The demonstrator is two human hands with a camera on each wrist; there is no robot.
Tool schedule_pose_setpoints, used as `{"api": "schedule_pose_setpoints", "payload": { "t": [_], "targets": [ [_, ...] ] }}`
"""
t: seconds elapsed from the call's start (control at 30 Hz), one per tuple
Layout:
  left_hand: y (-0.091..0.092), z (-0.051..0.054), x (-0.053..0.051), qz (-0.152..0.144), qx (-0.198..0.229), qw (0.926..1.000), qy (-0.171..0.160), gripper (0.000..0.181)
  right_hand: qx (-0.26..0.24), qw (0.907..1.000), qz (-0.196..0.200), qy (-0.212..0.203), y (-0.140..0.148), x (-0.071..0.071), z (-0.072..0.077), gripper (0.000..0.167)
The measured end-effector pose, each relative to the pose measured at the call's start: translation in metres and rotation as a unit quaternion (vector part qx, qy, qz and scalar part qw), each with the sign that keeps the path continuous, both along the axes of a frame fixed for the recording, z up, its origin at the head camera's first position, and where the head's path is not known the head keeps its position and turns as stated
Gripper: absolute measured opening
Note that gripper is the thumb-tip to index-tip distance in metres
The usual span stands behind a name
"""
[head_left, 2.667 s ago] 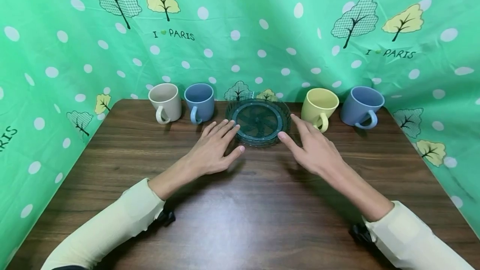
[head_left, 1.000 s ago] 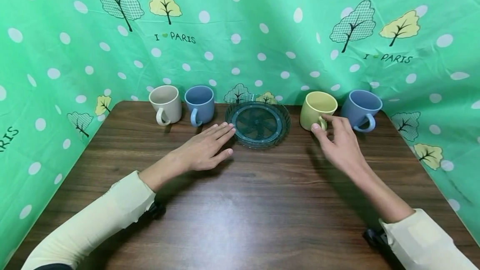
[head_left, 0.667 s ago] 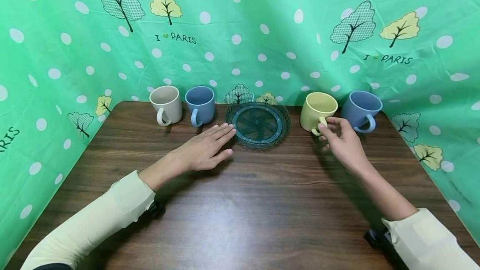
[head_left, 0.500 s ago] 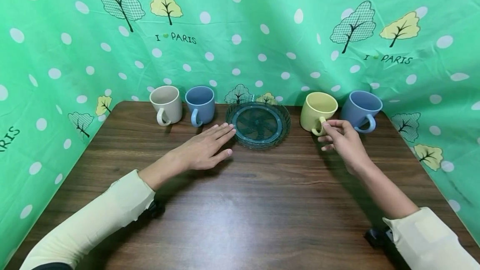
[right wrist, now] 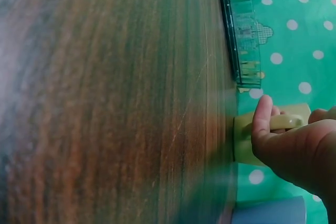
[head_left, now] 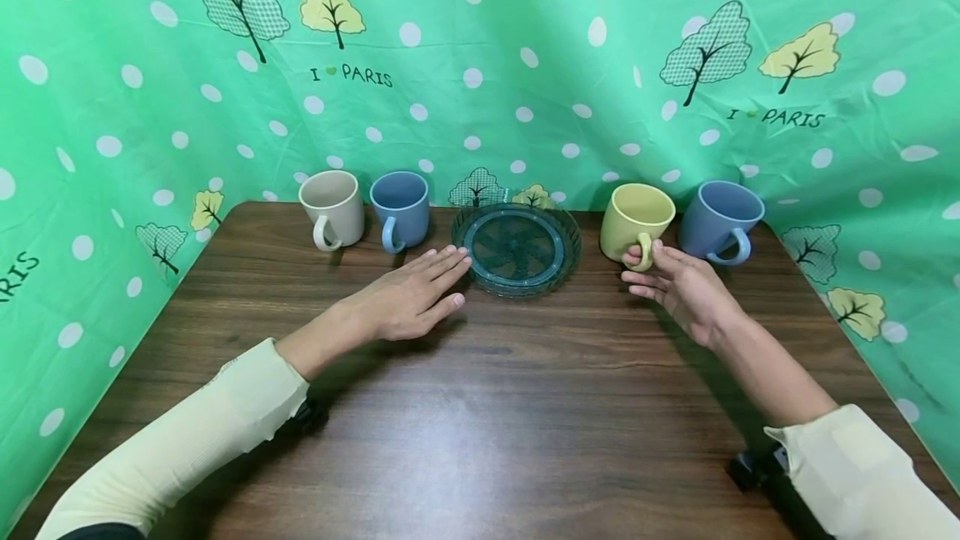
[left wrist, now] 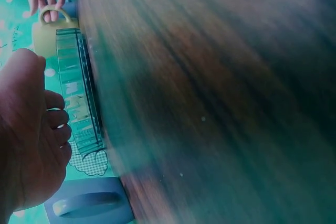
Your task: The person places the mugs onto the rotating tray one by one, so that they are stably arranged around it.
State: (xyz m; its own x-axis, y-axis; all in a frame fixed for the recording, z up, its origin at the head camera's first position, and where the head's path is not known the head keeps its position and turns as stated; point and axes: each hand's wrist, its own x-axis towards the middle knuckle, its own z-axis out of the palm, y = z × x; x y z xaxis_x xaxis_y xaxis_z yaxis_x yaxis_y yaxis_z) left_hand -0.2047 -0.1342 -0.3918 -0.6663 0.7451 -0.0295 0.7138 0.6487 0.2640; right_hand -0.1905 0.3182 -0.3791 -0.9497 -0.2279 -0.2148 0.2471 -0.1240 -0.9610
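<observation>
Right of the frame's middle, the right hand [head_left: 686, 286] holds the yellow mug [head_left: 634, 217] by its handle [head_left: 647, 250]. The left hand [head_left: 408, 298], fingers straight, is at the middle glass dish's [head_left: 516, 245] left edge.

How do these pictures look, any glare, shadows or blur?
Head view: crisp, with glare on the wooden table and a shadow beside the right forearm; left wrist view: dim left hand, with smeared table grain and a greenish haze; right wrist view: table blurred towards the left edge, yellow mug somewhat clearer.
</observation>
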Motion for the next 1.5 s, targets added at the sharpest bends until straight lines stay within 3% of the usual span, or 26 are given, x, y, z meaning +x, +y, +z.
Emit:
{"api": "schedule_pose_setpoints", "payload": {
  "t": [0.47,0.83,1.13,1.5],
  "targets": [
    [0.0,-0.002,0.0,-0.001,-0.006,1.0,-0.005,0.066,-0.008,0.9999,-0.004,-0.013,-0.009,-0.009,-0.004,0.028],
    [0.0,0.001,-0.001,0.002,-0.015,0.9998,-0.014,0.066,-0.037,0.9991,0.011,-0.017,-0.015,-0.012,-0.01,0.033],
    [0.002,0.004,0.001,-0.002,-0.019,0.9997,-0.017,0.065,-0.038,0.9988,0.009,0.031,-0.012,-0.009,-0.014,0.03],
    [0.003,0.006,0.001,-0.004,-0.017,0.9996,-0.023,0.065,-0.041,0.9973,0.023,0.056,-0.007,-0.009,-0.016,0.03]
  ]
}}
